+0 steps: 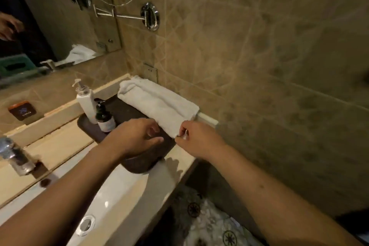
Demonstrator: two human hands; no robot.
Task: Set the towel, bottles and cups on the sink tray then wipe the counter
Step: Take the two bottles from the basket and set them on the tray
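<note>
A folded white towel (157,104) lies along the far side of a dark oval tray (139,166) on the counter, against the tiled wall. My right hand (196,140) pinches the towel's near corner. My left hand (137,136) hovers over the tray beside the towel, fingers curled, holding nothing that I can see. A white pump bottle (85,100) and a small dark pump bottle (104,118) stand upright at the tray's left end. No cups are in view.
A chrome tap (14,156) stands at the left above the white basin (111,195) with its overflow hole (86,224). The beige counter (179,158) ends at the right by the wall. A mirror (50,26) and a swing-arm mount (149,16) are above.
</note>
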